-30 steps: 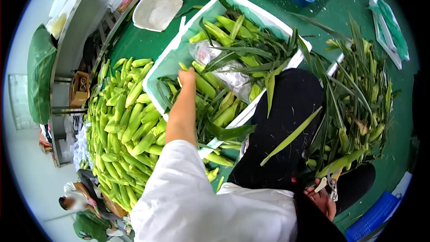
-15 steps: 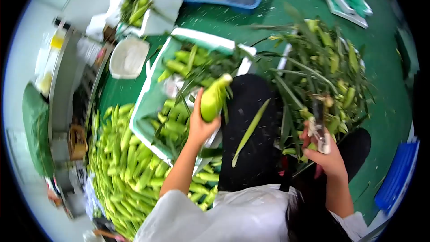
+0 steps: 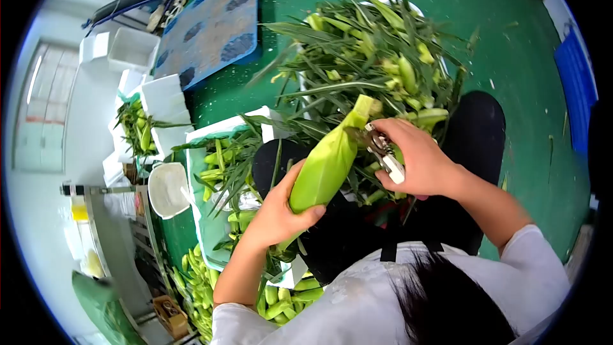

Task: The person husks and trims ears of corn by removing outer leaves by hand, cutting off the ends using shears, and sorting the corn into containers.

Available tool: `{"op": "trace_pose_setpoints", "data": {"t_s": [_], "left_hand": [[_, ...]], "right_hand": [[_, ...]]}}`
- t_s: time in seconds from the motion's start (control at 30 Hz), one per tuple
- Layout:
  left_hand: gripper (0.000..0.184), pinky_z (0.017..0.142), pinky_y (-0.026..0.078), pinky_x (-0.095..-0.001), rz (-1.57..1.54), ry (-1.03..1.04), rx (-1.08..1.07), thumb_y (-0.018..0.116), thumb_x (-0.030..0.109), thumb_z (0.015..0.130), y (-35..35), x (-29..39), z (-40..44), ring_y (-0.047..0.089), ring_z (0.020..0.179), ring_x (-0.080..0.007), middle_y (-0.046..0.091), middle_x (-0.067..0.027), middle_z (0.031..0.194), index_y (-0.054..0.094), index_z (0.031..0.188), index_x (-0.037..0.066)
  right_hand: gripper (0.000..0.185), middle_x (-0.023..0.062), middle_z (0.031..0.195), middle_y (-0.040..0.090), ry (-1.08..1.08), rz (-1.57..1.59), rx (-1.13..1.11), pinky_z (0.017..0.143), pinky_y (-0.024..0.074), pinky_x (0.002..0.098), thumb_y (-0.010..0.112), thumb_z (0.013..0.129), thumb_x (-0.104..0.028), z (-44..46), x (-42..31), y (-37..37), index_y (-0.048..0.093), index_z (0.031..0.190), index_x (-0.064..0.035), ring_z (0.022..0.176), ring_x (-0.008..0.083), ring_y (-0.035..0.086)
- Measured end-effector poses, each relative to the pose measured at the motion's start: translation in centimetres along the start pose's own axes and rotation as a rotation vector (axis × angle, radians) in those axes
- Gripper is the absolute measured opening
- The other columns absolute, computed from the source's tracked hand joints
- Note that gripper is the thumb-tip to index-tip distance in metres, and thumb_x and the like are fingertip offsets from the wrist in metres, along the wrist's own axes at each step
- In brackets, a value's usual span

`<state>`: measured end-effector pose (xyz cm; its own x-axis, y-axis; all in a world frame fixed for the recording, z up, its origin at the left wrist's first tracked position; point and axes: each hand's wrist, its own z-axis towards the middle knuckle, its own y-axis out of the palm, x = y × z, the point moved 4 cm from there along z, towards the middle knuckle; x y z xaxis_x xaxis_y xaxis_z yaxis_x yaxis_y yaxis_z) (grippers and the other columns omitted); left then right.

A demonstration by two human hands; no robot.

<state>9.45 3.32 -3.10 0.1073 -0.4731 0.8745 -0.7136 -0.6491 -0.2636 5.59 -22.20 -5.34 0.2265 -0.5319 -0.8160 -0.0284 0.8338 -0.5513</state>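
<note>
A green ear of corn (image 3: 324, 169) in its husk is gripped by my left hand (image 3: 281, 214), its pale stalk end tilted up and to the right. My right hand (image 3: 418, 160) is closed on pruning shears (image 3: 383, 153) with light handles. The shears' blades are at the upper part of the ear, just below the stalk end. Whether they touch it is hard to tell. Behind both hands lies a heap of leaves and husks (image 3: 377, 57) in a white container, much of which is hidden.
On the left, a foam box (image 3: 200, 217) with a green liner holds corn, near a white basin (image 3: 167, 190). Piled corn (image 3: 198, 287) lies at lower left. A blue pallet (image 3: 214, 25) is at upper left, and a blue crate (image 3: 575, 89) at the right edge.
The view has swung right. My left hand has lifted the ear out of the foam box and brought it across to my right hand, which has raised the shears to it.
</note>
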Motion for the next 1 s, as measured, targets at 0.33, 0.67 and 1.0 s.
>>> {"op": "trace_pose_setpoints", "data": {"t_s": [0.33, 0.67, 1.0], "left_hand": [[0.068, 0.094, 0.046, -0.0312, 0.531, -0.041, 0.203, 0.087, 0.016, 0.072, 3.8, 3.0, 1.4, 0.060, 0.106, -0.0221, 0.061, -0.0129, 0.122, 0.052, 0.129, 0.000], [0.090, 0.073, 0.055, -0.0307, -0.696, 0.084, 0.112, 0.048, 0.070, 0.088, 1.3, 1.0, 1.1, 0.067, 0.099, -0.0207, 0.064, -0.0116, 0.120, 0.040, 0.145, 0.001], [0.077, 0.111, 0.039, -0.0535, -0.731, 0.739, 0.766, 0.075, 0.041, 0.086, -3.4, 2.4, 1.6, 0.043, 0.138, -0.0358, 0.050, -0.0062, 0.139, 0.035, 0.147, 0.014]], "right_hand": [[0.033, 0.0025, 0.086, 0.058, 0.482, 1.083, 0.190, 0.052, 0.0444, 0.0230, 0.069, 0.088, -0.012, -3.1, 4.3, 1.1, 0.051, 0.115, -0.0036, 0.063, 0.0076, 0.055], [0.047, 0.0031, 0.097, 0.064, 0.211, 0.867, 0.259, 0.061, 0.0516, 0.0276, 0.064, 0.084, -0.017, 3.7, 3.8, -3.9, 0.052, 0.128, -0.0074, 0.082, 0.0135, 0.063], [0.057, 0.0066, 0.107, 0.061, 0.074, 0.830, 0.079, 0.079, 0.0481, 0.0285, 0.071, 0.083, -0.016, 2.5, -4.2, -6.6, 0.049, 0.133, -0.0021, 0.087, 0.0133, 0.057]]}}
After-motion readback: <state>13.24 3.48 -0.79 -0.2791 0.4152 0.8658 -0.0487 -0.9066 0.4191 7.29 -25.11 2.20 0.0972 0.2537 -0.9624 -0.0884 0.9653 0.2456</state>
